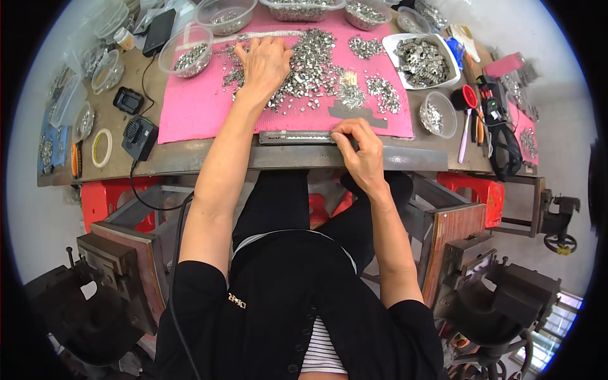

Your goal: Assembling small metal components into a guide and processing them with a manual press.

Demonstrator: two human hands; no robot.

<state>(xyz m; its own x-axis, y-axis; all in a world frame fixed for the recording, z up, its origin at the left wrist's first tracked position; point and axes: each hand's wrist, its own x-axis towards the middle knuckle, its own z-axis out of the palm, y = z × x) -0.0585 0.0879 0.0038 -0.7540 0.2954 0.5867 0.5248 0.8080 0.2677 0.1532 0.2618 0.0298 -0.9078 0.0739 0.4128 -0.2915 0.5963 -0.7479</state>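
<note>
Pieces of metal (pixel 310 73) lie in a wide heap on the counter (pixel 202 151), partly hidden by the left hand (pixel 263 66), whose fingers spread over the heap's left side; I cannot tell whether any piece sits between its fingertips. The right hand (pixel 362 149) is half curled, thumb and forefinger close together, covering the right end of a narrow bar (pixel 294 137); whether they grip it or some small piece cannot be told. At least three tubs (pixel 225 26) are cut off by the upper edge. The pieces are shiny, small and blocky, on a pink, finely textured mat (pixel 190 117); the bar is straight, grey and pale along its middle, at the mat's near edge. Three smaller piles (pixel 383 95) lie right of the heap, one of thin sticks. One white dish (pixel 390 44) and one round clear tub (pixel 451 117), both holding metal bits, stand farther right.
</note>
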